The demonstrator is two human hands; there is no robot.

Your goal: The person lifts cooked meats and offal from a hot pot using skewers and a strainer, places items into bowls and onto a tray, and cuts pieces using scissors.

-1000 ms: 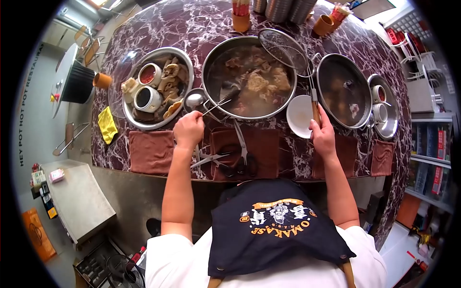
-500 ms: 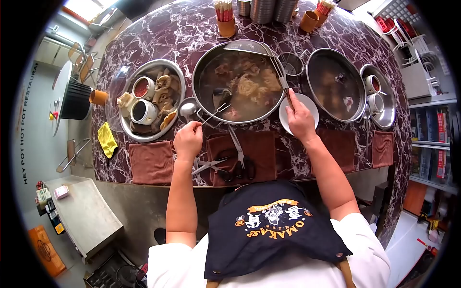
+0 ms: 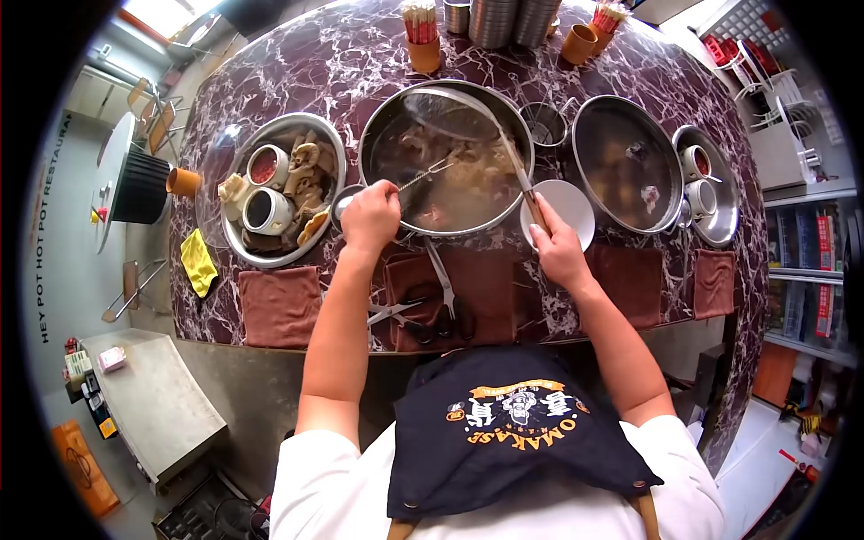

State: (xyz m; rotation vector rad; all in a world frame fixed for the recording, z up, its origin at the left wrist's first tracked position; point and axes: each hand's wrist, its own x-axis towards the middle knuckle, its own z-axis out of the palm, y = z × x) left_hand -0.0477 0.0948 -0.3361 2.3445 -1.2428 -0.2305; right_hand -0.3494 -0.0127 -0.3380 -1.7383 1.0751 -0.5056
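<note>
While the left hand (image 3: 371, 216) gripped a fork (image 3: 425, 175) over the big pot (image 3: 486, 225), look, the right hand (image 3: 559, 243) clutched a strainer (image 3: 450, 113) above it too, near a plate (image 3: 576, 205) on the worktop (image 3: 315, 67)!

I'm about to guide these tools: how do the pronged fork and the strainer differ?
The fork ends in thin prongs, the strainer in a wide round mesh. The left hand holds the fork; the right hand holds the strainer by its brown handle. The fork points rightward, the strainer leftward. Both heads are over the central pot.
</note>
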